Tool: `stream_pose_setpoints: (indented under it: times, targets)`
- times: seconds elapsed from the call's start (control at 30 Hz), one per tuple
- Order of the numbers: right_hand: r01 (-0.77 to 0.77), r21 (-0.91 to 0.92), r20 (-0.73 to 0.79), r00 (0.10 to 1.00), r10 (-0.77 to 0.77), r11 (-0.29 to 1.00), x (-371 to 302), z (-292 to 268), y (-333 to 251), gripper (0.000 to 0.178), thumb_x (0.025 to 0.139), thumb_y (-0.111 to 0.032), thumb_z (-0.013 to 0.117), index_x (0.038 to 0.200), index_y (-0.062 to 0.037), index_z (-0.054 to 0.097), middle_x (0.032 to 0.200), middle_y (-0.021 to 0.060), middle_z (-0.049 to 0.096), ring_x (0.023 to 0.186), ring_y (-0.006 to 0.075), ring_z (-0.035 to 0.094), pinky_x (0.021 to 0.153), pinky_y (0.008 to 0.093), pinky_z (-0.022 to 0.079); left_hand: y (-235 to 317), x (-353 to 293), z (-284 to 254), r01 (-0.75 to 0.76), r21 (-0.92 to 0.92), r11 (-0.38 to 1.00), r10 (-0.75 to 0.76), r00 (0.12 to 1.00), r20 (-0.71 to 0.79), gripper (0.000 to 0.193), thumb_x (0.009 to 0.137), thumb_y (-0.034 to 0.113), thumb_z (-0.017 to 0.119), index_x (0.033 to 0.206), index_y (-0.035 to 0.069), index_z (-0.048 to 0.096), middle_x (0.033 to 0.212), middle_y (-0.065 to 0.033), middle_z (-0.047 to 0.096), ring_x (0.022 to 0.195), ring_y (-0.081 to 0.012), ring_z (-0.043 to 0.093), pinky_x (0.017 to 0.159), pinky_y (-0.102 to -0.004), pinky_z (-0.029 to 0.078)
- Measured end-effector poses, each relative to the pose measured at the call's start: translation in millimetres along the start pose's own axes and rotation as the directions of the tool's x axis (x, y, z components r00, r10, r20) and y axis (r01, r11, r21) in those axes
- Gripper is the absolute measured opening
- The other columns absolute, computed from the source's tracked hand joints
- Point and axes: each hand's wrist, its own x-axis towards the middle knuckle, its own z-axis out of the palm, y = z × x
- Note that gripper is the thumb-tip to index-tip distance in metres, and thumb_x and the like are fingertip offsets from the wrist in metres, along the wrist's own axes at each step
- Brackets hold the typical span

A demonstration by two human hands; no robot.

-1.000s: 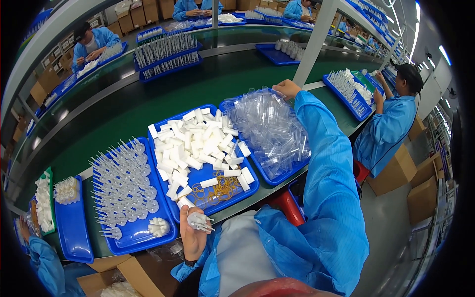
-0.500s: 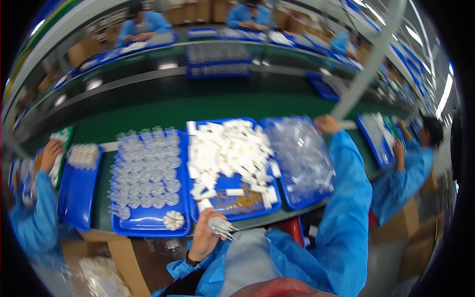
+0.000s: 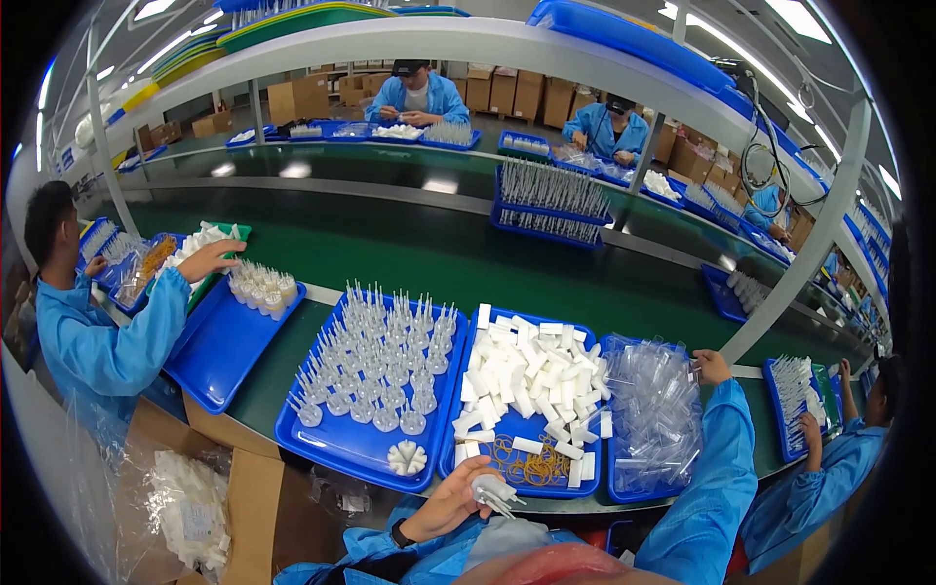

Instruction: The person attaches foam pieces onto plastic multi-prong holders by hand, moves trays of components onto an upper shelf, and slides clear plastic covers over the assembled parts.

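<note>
My left hand (image 3: 450, 505) is closed around a clear plastic piece with several thin prongs (image 3: 495, 493), held in front of the trays. At the far right corner of a blue tray of clear plastic sleeves (image 3: 651, 419) is my right hand (image 3: 712, 367), its fingers bent; anything between them is too small to make out. Between the hands lies a blue tray (image 3: 450, 450) with white blocks (image 3: 531, 375) and yellow-brown rubber bands (image 3: 531, 462). Left of it, another blue tray (image 3: 336, 444) bears rows of upright clear pronged pieces (image 3: 385, 366) and one round white ribbed cluster (image 3: 406, 457).
A green conveyor belt (image 3: 390, 234) runs behind the trays, with stacked blue trays (image 3: 551, 200) on it. A grey post (image 3: 799, 253) rises beyond my right hand. Co-workers sit at left, right and opposite. An open cardboard box (image 3: 253, 507) stands at lower left.
The view has tilted up and swung left, so the trays appear lower and farther right. My left hand still holds the pronged piece; my right hand remains by the sleeve tray's far corner.
</note>
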Motion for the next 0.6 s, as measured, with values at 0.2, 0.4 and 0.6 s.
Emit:
stream_pose_setpoints:
  times: [0.2, 0.4, 0.6]
  targets:
    - [0.03, -0.011, 0.01, 1.0, -0.03, 0.999, 12.6, 7.6, 0.3, 0.032, 0.093, -0.021, 0.046, 0.118, -0.0019, 0.052, 0.091, 0.0114, 0.062, 0.065, 0.0212, 0.061, 0.052, 0.0332, 0.05, 3.0, 3.5, -2.2, -0.01, -0.013, 1.0, 0.01, 1.0, -0.005, 0.058, 0.086, 0.03, 0.058, 0.134, 0.013, 0.029, 0.116, -0.0141, 0.046, 0.096, -0.02, 0.052, 0.068, -0.0267, 0.045]
    - [0.236, -0.152, -0.111, 0.961, -0.254, 0.96, -5.2, -16.9, -3.5, 0.036, 0.091, -0.023, 0.05, 0.12, -0.0022, 0.052, 0.105, 0.0116, 0.06, 0.084, 0.0198, 0.06, 0.072, 0.0305, 0.048, -0.8, 0.7, -1.0, -0.012, -0.053, 0.999, 0.014, 0.999, 0.034, 0.06, 0.087, 0.029, 0.058, 0.134, 0.009, 0.027, 0.117, -0.0134, 0.046, 0.096, -0.0195, 0.052, 0.067, -0.027, 0.044]
    - [0.544, -0.279, -0.264, 0.749, -0.607, 0.792, -128.9, -23.2, -88.1, 0.038, 0.091, -0.021, 0.052, 0.125, -0.0043, 0.048, 0.12, 0.0128, 0.054, 0.111, 0.0209, 0.051, 0.092, 0.0302, 0.04, -10.3, -15.3, 11.6, -0.03, 0.048, 0.998, 0.028, 0.999, 0.042, 0.059, 0.084, 0.026, 0.063, 0.131, 0.003, 0.036, 0.116, -0.0067, 0.05, 0.095, -0.0147, 0.053, 0.07, -0.0258, 0.046]
